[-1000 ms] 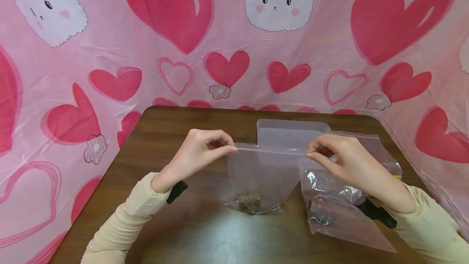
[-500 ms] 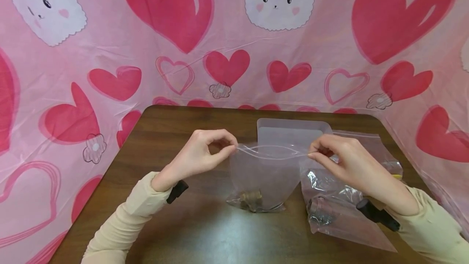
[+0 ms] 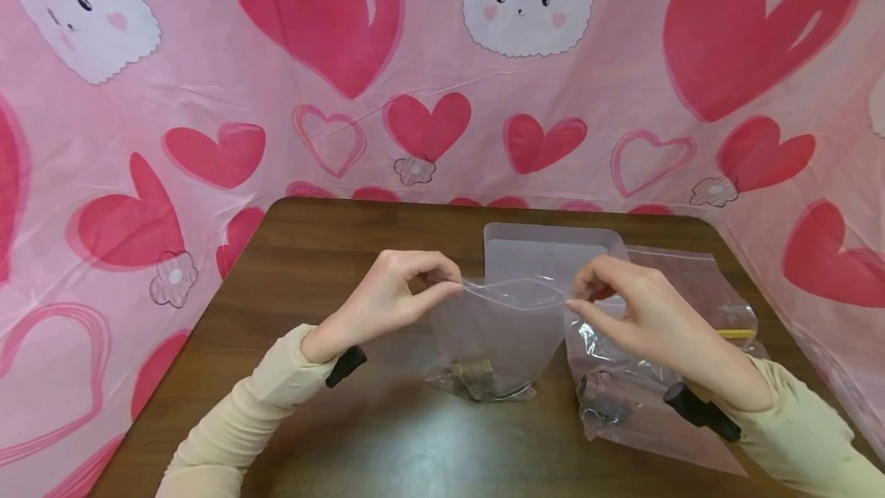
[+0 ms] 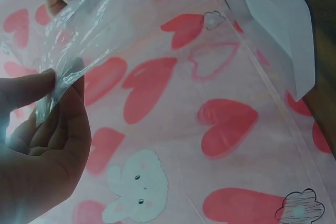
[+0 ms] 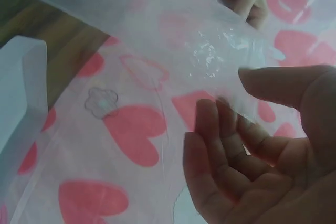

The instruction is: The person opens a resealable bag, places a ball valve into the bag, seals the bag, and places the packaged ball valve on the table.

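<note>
A clear zip-top bag (image 3: 505, 333) stands upright on the table, its mouth parted into a narrow gap. Low inside it lies a brownish-gold round object (image 3: 473, 376), blurred by the plastic. My left hand (image 3: 394, 292) pinches the left end of the mouth between thumb and fingers; the left wrist view shows the plastic bunched there. At the opposite end, my right hand (image 3: 639, 312) holds the other corner by its fingertips. In the right wrist view the bag's edge (image 5: 247, 111) runs between thumb and curled fingers.
Right of the held bag lies another clear bag (image 3: 664, 436) with a dark-grey round object (image 3: 608, 398) in it, and a further bag with a yellow strip (image 3: 735, 333). A translucent white tray (image 3: 553, 235) sits behind on the brown table (image 3: 318, 252). A pink heart-print cloth (image 3: 442, 44) hangs beyond.
The bag's mouth, nearly flat a second ago, has parted into a gap. Both hands have come closer together, the left moving right and the right moving slightly left.
</note>
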A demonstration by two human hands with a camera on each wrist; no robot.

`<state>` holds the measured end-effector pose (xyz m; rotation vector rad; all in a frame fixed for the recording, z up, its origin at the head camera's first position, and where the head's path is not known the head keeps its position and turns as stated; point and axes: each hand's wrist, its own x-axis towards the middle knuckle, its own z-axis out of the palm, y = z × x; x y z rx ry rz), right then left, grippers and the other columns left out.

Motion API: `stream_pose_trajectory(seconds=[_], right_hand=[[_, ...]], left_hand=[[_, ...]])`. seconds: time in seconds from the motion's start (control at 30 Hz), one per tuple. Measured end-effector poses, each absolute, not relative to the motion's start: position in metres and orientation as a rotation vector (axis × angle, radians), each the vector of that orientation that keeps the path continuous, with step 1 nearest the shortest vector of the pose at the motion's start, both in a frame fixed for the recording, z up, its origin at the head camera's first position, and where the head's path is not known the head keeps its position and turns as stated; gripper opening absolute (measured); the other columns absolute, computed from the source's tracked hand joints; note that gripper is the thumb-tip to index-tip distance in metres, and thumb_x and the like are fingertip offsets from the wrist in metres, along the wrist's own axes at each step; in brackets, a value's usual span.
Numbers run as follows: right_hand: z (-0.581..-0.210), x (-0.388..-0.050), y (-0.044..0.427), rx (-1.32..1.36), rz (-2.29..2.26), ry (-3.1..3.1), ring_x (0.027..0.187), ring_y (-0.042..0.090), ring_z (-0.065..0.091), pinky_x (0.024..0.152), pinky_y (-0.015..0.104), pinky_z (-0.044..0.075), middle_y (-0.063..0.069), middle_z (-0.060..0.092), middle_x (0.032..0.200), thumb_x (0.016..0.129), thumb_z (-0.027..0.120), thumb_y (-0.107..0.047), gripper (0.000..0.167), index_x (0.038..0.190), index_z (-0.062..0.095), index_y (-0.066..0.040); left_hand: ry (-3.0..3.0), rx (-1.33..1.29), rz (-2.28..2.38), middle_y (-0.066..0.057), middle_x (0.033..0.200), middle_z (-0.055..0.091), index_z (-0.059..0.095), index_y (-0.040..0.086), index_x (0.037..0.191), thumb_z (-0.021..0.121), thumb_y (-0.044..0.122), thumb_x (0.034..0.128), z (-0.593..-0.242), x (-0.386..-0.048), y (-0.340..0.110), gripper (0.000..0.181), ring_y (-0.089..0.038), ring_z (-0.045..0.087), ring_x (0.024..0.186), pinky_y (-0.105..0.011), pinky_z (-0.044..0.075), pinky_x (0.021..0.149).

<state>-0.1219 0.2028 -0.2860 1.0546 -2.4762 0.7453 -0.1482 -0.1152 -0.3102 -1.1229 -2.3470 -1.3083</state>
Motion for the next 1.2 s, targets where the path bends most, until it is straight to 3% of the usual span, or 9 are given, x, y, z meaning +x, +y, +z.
stream_pose_trajectory(seconds=[0.2, 0.43, 0.63, 0.9, 1.2], right_hand=[[-0.289, -0.123, 0.197, 1.088, 0.790, -2.416, 0.076, -0.002, 0.053, 0.071, 0.007, 0.047, -0.014, 0.061, 0.082, 0.069, 0.082, 0.006, 0.038, 0.090, 0.066, -0.021], [-0.291, -0.123, 0.194, 1.070, 0.795, -2.412, 0.075, -0.002, 0.053, 0.071, 0.007, 0.047, -0.014, 0.059, 0.082, 0.070, 0.082, 0.007, 0.038, 0.089, 0.065, -0.022], [-0.291, -0.124, 0.190, 1.073, 0.828, -2.413, 0.079, 0.000, 0.055, 0.076, 0.007, 0.047, -0.012, 0.062, 0.086, 0.070, 0.082, 0.006, 0.037, 0.092, 0.066, -0.019], [-0.292, -0.124, 0.181, 1.071, 0.850, -2.396, 0.076, -0.001, 0.055, 0.072, 0.007, 0.047, -0.013, 0.062, 0.082, 0.073, 0.082, 0.005, 0.032, 0.088, 0.067, -0.019], [-0.293, -0.126, 0.177, 1.049, 0.841, -2.450, 0.078, -0.002, 0.056, 0.073, 0.012, 0.049, -0.015, 0.062, 0.085, 0.076, 0.080, 0.001, 0.030, 0.091, 0.067, -0.020]], left_hand=[[-2.343, -1.107, -1.326, 0.004, 0.083, 0.071, 0.070, 0.015, 0.087, 0.076, 0.012, 0.0862, -0.311, -0.147, -0.114, 0.006, -0.001, 0.067, 0.077, -0.022, 0.057, 0.072], [-2.320, -1.154, -1.310, 0.005, 0.083, 0.074, 0.073, 0.015, 0.090, 0.078, 0.013, 0.0842, -0.314, -0.149, -0.108, 0.008, 0.001, 0.069, 0.076, -0.021, 0.054, 0.062], [-2.275, -1.175, -1.302, 0.003, 0.080, 0.074, 0.074, 0.012, 0.086, 0.079, 0.010, 0.0834, -0.316, -0.150, -0.104, 0.006, -0.001, 0.067, 0.072, -0.018, 0.052, 0.062], [-2.306, -1.145, -1.369, 0.002, 0.084, 0.073, 0.072, 0.012, 0.087, 0.076, 0.009, 0.0850, -0.315, -0.149, -0.101, 0.006, -0.002, 0.071, 0.081, -0.020, 0.058, 0.072], [-2.295, -1.174, -1.380, 0.003, 0.081, 0.075, 0.076, 0.012, 0.087, 0.080, 0.012, 0.0825, -0.312, -0.151, -0.097, 0.006, 0.001, 0.071, 0.077, -0.018, 0.058, 0.073]])
